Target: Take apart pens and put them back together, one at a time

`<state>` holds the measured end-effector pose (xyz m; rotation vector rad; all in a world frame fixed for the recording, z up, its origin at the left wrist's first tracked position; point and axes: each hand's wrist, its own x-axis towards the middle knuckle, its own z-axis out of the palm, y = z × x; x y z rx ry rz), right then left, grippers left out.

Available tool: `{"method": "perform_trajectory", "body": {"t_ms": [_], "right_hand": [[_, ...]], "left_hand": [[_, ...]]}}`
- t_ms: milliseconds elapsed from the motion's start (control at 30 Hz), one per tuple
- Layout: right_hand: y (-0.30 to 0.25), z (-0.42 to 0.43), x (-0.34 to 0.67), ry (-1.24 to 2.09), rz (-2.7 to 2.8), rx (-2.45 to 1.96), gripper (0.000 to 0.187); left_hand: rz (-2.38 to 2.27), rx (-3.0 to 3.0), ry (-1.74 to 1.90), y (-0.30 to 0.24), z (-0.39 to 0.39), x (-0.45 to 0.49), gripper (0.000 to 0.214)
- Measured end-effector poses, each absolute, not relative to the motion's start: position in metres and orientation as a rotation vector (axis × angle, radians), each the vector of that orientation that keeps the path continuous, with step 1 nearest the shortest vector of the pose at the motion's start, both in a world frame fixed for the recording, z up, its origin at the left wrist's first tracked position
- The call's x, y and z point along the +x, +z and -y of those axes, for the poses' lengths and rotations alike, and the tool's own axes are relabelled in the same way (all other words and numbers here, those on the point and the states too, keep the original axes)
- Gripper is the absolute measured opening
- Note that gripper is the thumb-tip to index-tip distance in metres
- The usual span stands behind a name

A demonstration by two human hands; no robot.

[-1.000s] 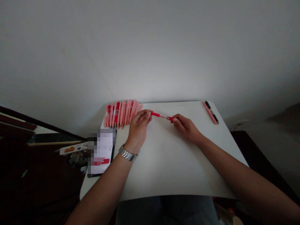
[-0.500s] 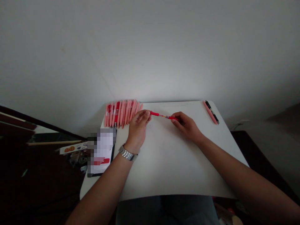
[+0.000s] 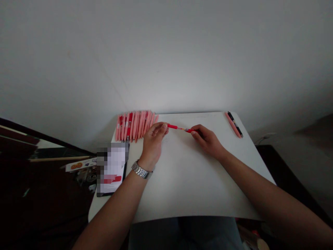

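Note:
Above the white table, a red pen [image 3: 172, 126] with a clear middle section is held nearly level, one end in each hand. My left hand [image 3: 154, 138], with a metal watch on its wrist, pinches the end with the red grip. The fingers of my right hand [image 3: 204, 137] close on the other red end, partly hiding it. Just behind my left hand lies a packed row of pink and red pens [image 3: 134, 126], some of them covered by that hand.
A tablet or phone [image 3: 114, 170], its screen blurred out, lies at the table's left edge. At the far right are a pink pen [image 3: 232, 125] and a black pen [image 3: 235, 124], side by side. The white table [image 3: 187, 187] meets a grey wall [image 3: 169, 62].
Between the red grip and my right hand, the pen's middle section looks slightly different, as though turned or shifted. Both hands stay almost in place.

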<state>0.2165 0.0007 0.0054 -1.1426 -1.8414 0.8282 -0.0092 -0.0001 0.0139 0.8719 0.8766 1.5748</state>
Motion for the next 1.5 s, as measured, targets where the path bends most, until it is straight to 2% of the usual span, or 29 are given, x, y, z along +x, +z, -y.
{"method": "perform_trajectory", "body": {"t_ms": [500, 933, 1167, 1367, 1500], "right_hand": [[0.008, -0.011, 0.213, 1.172, 1.162, -0.907, 0.024], [0.014, -0.008, 0.210, 1.560, 0.826, -0.783, 0.031], [0.013, -0.004, 0.205, 1.478, 0.937, -0.858, 0.043], [0.014, -0.002, 0.207, 1.256, 1.118, -0.964, 0.041], [0.015, -0.002, 0.209, 1.271, 1.162, -1.015, 0.045]], "left_hand": [[-1.027, 1.260, 1.393, 0.011, 0.004, -0.011, 0.022], [-1.119, 1.203, 1.465, 0.009, 0.000, -0.015, 0.023], [-1.125, 1.216, 1.462, 0.007, -0.001, -0.016, 0.023], [-1.120, 1.194, 1.470, 0.007, -0.001, -0.016, 0.022], [-1.117, 1.200, 1.469, 0.006, -0.002, -0.016, 0.022]]}}
